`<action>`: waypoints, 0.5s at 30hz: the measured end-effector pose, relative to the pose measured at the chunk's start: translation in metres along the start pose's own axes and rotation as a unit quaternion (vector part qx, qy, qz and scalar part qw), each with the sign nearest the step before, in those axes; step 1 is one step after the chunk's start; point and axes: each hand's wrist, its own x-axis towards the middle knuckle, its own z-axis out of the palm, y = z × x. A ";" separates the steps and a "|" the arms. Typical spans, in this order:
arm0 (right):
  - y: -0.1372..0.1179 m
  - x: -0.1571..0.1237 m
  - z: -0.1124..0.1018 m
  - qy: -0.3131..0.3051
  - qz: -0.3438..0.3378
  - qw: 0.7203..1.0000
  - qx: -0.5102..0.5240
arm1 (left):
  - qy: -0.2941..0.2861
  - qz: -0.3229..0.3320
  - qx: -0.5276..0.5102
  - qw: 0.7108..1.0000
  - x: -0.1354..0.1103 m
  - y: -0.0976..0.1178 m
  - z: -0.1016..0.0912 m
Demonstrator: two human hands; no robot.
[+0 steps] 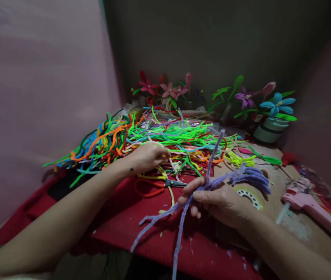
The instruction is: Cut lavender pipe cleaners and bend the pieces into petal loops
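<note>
My right hand (pixel 216 200) is closed around a bundle of lilac pipe cleaners (pixel 241 177); their ends stick out to the lower left and one stem rises upward. My left hand (pixel 148 155) reaches into a big heap of multicoloured pipe cleaners (pixel 165 136), with its fingers curled and pinching at a pale strand there. Small scissors (pixel 175 183) lie on the red cloth (pixel 154 229) between the two hands, beside an orange loop of pipe cleaner (pixel 146 191).
Finished pipe-cleaner flowers (pixel 168 90) stand at the back. A blue flower in a white pot (pixel 273 116) is at the back right. A pink tool (pixel 314 208) and a roll of tape (pixel 249 196) lie on cardboard at the right. Walls close in on the left and the back.
</note>
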 end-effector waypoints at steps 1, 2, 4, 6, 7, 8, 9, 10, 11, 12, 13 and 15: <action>0.000 0.000 0.000 0.004 0.001 1.000 0.002 | 0.008 -0.007 0.014 1.000 0.004 -0.006 0.001; 0.000 0.000 0.000 0.006 0.002 1.000 0.003 | 0.009 -0.008 0.014 1.000 0.009 -0.011 0.001; 0.000 0.000 0.000 0.007 0.003 1.000 0.005 | -0.006 0.000 -0.021 1.000 0.022 -0.021 -0.002; 0.000 0.000 0.000 0.008 0.006 1.000 0.005 | -0.006 -0.005 -0.039 0.999 0.034 -0.028 -0.009; 0.000 0.000 -0.001 0.008 0.007 1.000 0.004 | -0.004 -0.014 -0.038 0.999 0.039 -0.031 -0.012; 0.000 0.000 -0.001 0.010 0.008 1.000 0.004 | -0.002 -0.027 -0.036 0.999 0.044 -0.033 -0.016; 0.000 0.000 -0.001 0.012 0.009 1.000 0.004 | -0.002 -0.040 -0.034 0.999 0.048 -0.035 -0.018; 0.000 0.000 -0.001 0.013 0.010 1.000 0.005 | -0.002 -0.051 -0.037 0.998 0.051 -0.037 -0.020; 0.000 0.000 -0.001 0.015 0.011 1.000 0.007 | -0.004 -0.057 -0.045 0.997 0.053 -0.039 -0.021; 0.001 0.000 -0.002 0.014 0.013 1.000 0.008 | -0.006 -0.057 -0.053 0.997 0.055 -0.042 -0.022; 0.001 -0.001 -0.002 0.013 0.013 1.000 0.010 | -0.003 -0.054 -0.058 0.997 0.057 -0.044 -0.022; 0.001 -0.001 -0.002 0.008 0.014 1.000 0.011 | 0.009 -0.048 -0.058 0.997 0.059 -0.047 -0.022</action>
